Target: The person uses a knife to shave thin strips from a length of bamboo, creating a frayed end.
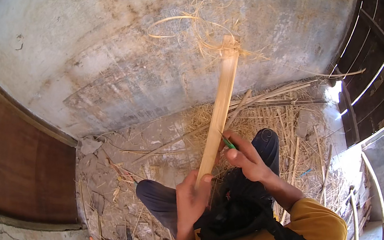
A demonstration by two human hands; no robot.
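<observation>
A long, pale flat bamboo slat (222,98) slants up and away from my lap, its far end toward the wall. Curly thin shavings (199,25) cling around that far end. My left hand (193,197) is closed round the slat's near end. Higher up, at the slat's right edge, my right hand (246,155) grips a small green-handled knife (228,142). The knife's blade is at the slat, but its exact contact is hard to make out. Some right-hand fingers are hidden behind the slat.
Loose bamboo strips (272,95) and straw-like shavings (270,119) cover the floor ahead and to the right. A stained wall (146,72) rises in front. On the left stands a brown wooden panel (20,154); dark slats (369,55) line the right. My bent knees (156,198) flank the work.
</observation>
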